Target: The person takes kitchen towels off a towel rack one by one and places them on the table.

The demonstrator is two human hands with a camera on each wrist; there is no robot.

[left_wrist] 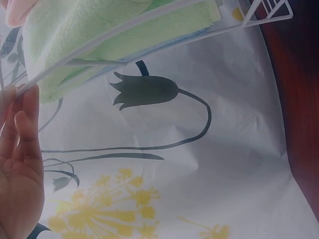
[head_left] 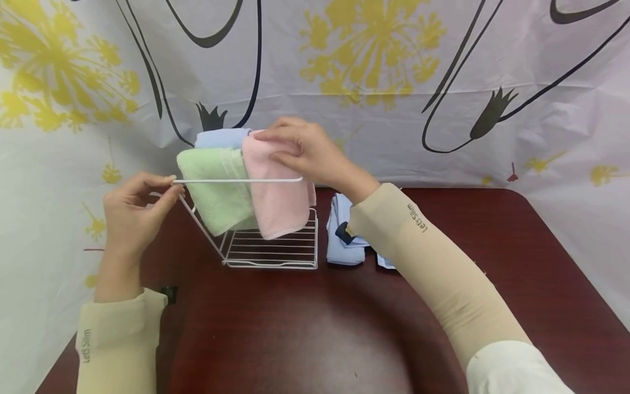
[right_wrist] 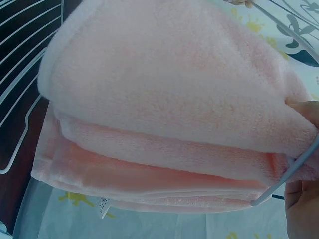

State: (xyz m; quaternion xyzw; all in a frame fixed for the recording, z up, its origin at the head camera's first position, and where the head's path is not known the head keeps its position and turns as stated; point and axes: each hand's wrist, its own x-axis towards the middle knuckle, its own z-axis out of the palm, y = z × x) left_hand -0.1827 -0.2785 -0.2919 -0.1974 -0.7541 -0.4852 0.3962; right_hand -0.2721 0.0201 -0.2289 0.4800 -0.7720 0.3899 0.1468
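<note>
A white wire rack (head_left: 268,266) stands on the table, with a light green towel (head_left: 216,197) and a pink towel (head_left: 278,210) in its upper part. Behind the green one shows the top of a light blue towel (head_left: 223,137). My left hand (head_left: 135,213) pinches the upper left corner of the rack's front bar (head_left: 221,180) between thumb and fingers. At the right end, my right hand (head_left: 312,153) pinches the top of the pink towel. Several soft folds of this towel and a small white tag (right_wrist: 103,206) show in the right wrist view.
Folded light blue cloths (head_left: 344,254) lie right of the rack, partly hidden by my right sleeve (head_left: 433,262). The dark red table (head_left: 295,339) reaches back to a patterned white curtain (head_left: 275,65). Beneath the towels is the rack's wire lower shelf (head_left: 270,246).
</note>
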